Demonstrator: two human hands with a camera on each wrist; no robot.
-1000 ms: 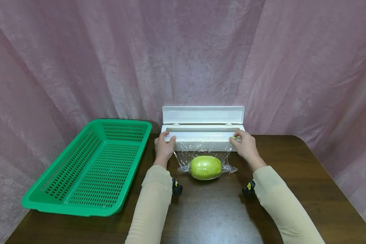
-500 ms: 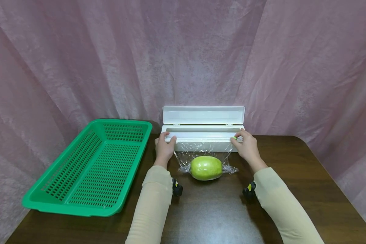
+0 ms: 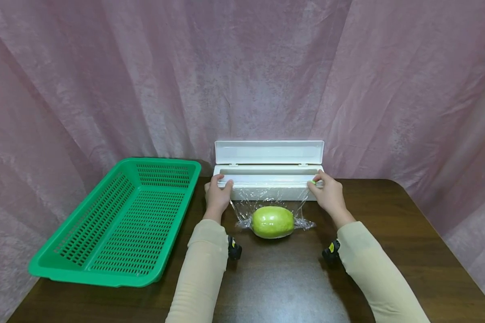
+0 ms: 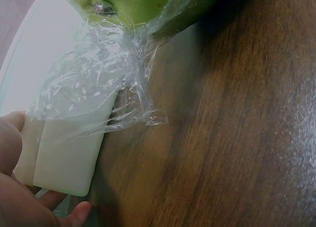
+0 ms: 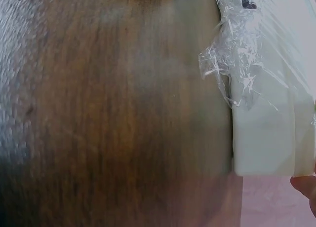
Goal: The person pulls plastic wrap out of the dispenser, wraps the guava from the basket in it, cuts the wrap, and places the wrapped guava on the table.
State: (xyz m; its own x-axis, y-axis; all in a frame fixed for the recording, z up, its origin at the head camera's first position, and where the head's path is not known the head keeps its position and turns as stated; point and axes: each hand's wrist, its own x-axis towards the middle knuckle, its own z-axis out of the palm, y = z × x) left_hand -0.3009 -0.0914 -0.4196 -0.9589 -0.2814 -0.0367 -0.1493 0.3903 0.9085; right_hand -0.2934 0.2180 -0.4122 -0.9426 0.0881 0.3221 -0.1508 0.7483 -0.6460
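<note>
A white cling film box (image 3: 238, 194) stands at the table's back with its lid (image 3: 269, 154) raised. Clear cling film (image 3: 242, 204) runs from its front edge down to a green oval fruit (image 3: 272, 222), perhaps a papaya, wrapped with twisted film at both ends. My left hand (image 3: 217, 197) grips the box's left end, thumb on the front edge; in the left wrist view its fingers curl round the box (image 4: 66, 158). At the front edge's right end, my right hand (image 3: 329, 195) pinches a small green slider (image 3: 313, 182). The right wrist view shows only fingertips (image 5: 306, 185) by the box's end.
A green plastic basket (image 3: 174, 224) with slotted sides sits on the left of the brown wooden table (image 3: 283, 287). Pink curtains (image 3: 266, 80) hang behind the table. The right table edge slopes away beyond my right arm.
My right hand has slid a little to the right along the box's front edge, and the green slider has moved with it. The left hand and fruit stay put.
</note>
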